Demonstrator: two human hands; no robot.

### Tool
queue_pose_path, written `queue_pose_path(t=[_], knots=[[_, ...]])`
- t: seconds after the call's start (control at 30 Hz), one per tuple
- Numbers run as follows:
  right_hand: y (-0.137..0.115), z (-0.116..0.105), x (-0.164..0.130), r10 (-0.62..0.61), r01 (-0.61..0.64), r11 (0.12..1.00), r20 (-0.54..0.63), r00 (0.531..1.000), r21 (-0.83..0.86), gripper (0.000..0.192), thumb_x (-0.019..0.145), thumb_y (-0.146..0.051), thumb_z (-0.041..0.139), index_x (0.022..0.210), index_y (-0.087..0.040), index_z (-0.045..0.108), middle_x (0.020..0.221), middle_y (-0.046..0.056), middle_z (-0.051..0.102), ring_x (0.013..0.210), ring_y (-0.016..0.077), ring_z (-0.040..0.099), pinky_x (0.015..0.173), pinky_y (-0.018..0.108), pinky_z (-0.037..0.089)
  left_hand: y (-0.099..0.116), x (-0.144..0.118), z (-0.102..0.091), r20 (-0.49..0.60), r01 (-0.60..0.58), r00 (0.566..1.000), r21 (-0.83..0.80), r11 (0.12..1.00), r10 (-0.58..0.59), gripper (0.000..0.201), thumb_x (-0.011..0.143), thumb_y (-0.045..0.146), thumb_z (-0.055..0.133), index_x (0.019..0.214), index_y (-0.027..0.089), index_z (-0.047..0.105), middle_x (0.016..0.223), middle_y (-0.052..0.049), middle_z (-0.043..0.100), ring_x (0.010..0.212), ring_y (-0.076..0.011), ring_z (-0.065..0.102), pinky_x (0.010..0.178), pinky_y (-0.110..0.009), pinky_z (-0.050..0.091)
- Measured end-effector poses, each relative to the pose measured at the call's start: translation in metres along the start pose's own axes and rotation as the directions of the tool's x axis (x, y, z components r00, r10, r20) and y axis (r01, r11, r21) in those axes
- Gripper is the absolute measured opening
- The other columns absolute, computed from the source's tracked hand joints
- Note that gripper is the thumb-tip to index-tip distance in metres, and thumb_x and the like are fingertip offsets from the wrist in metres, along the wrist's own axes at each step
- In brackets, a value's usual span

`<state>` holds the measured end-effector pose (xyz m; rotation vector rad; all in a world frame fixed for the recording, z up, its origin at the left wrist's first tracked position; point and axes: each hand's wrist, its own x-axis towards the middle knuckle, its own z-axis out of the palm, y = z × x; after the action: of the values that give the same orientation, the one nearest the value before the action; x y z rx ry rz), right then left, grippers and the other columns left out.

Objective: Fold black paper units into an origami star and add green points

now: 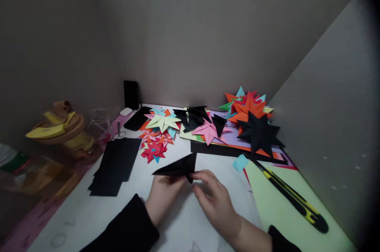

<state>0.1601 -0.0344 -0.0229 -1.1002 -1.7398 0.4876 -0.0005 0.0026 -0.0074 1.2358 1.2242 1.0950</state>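
A folded black paper piece, pointed like a long triangle, is held just above the white table. My left hand grips it from below and behind. My right hand pinches its right end with fingertips. Both wrists wear black sleeves. A stack of black paper sheets lies to the left of my hands.
Finished paper stars lie at the back: a black one, an orange one, a pink one, small red ones. A yellow-black utility knife rests on light green paper. Jars and a wooden stand crowd the left.
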Motion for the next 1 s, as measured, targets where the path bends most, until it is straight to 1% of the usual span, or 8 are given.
queue_pose_path(t=[0.1,0.23,0.33,0.43,0.57,0.63,0.77,1.0], knots=[[0.002,-0.002,0.006,0.104,-0.105,0.993,0.006,0.995,0.060,0.018,0.086,-0.013,0.053,0.095,-0.025,0.064,0.088,0.003,0.063,0.086,0.0175,0.060,0.076,0.029,0.050,0.004,0.000,0.003,0.030,0.129,0.991,-0.012,0.992,-0.129,0.014,0.062,0.025,0.072,0.068,0.013,0.069,0.069,-0.006,0.071,0.067,-0.0204,0.063,0.063,-0.029,0.047],[0.004,-0.002,0.010,0.299,-0.292,0.940,-0.015,0.954,0.177,0.008,0.083,-0.022,0.058,0.080,-0.021,0.065,0.099,0.007,0.059,0.095,0.0204,0.058,0.079,0.031,0.048,0.005,0.000,0.002,0.136,0.187,0.974,-0.031,0.982,-0.182,0.014,0.066,0.026,0.069,0.066,0.013,0.067,0.062,-0.002,0.065,0.059,-0.0145,0.055,0.055,-0.025,0.041],[0.003,0.001,0.012,0.450,-0.438,0.836,0.047,0.892,0.330,0.011,0.079,-0.027,0.063,0.072,-0.019,0.060,0.081,0.004,0.061,0.078,0.0183,0.058,0.070,0.029,0.047,0.003,0.000,0.002,0.191,0.186,0.966,-0.047,0.981,-0.174,0.020,0.069,0.030,0.068,0.058,0.013,0.062,0.054,0.001,0.058,0.053,-0.0114,0.048,0.052,-0.023,0.036],[0.001,0.004,0.014,0.569,-0.537,0.705,0.083,0.818,0.463,0.019,0.073,-0.030,0.069,0.069,-0.020,0.053,0.063,-0.003,0.053,0.060,0.0129,0.050,0.056,0.024,0.041,0.004,0.000,0.003,0.232,0.182,0.957,-0.019,0.983,-0.173,0.030,0.071,0.034,0.068,0.052,0.014,0.057,0.049,0.001,0.053,0.050,-0.0100,0.043,0.050,-0.023,0.032],[-0.003,0.005,0.016,0.624,-0.572,0.580,0.134,0.769,0.581,0.031,0.066,-0.031,0.074,0.084,-0.021,0.051,0.059,-0.007,0.051,0.052,0.0096,0.045,0.049,0.021,0.035,0.006,-0.002,0.006,0.265,0.193,0.949,-0.070,0.979,-0.169,0.031,0.072,0.037,0.069,0.054,0.013,0.060,0.051,0.001,0.054,0.051,-0.0101,0.044,0.051,-0.023,0.033],[-0.006,0.005,0.017,0.630,-0.592,0.579,0.154,0.762,0.561,0.032,0.065,-0.032,0.074,0.087,-0.020,0.054,0.058,-0.007,0.052,0.051,0.0095,0.045,0.050,0.021,0.035,0.006,-0.003,0.007,0.256,0.201,0.953,-0.127,0.971,-0.164,0.027,0.072,0.036,0.071,0.061,0.012,0.064,0.055,0.001,0.057,0.053,-0.0106,0.046,0.053,-0.023,0.036],[-0.009,0.005,0.016,0.628,-0.625,0.625,0.174,0.759,0.468,0.022,0.067,-0.034,0.070,0.068,-0.018,0.055,0.054,-0.005,0.048,0.048,0.0088,0.042,0.047,0.022,0.032,0.002,-0.004,0.009,0.215,0.191,0.965,-0.194,0.962,-0.148,0.023,0.072,0.032,0.073,0.080,0.010,0.070,0.074,-0.004,0.067,0.067,-0.0146,0.055,0.065,-0.026,0.044],[-0.006,0.007,0.010,0.598,-0.653,0.655,0.266,0.756,0.380,0.024,0.072,-0.033,0.061,0.059,-0.021,0.045,0.044,-0.006,0.048,0.043,0.0096,0.042,0.044,0.021,0.030,-0.002,-0.006,0.009,0.223,0.219,0.960,-0.223,0.950,-0.169,0.019,0.071,0.027,0.074,0.070,0.010,0.066,0.066,-0.001,0.062,0.062,-0.0122,0.053,0.061,-0.024,0.042]])
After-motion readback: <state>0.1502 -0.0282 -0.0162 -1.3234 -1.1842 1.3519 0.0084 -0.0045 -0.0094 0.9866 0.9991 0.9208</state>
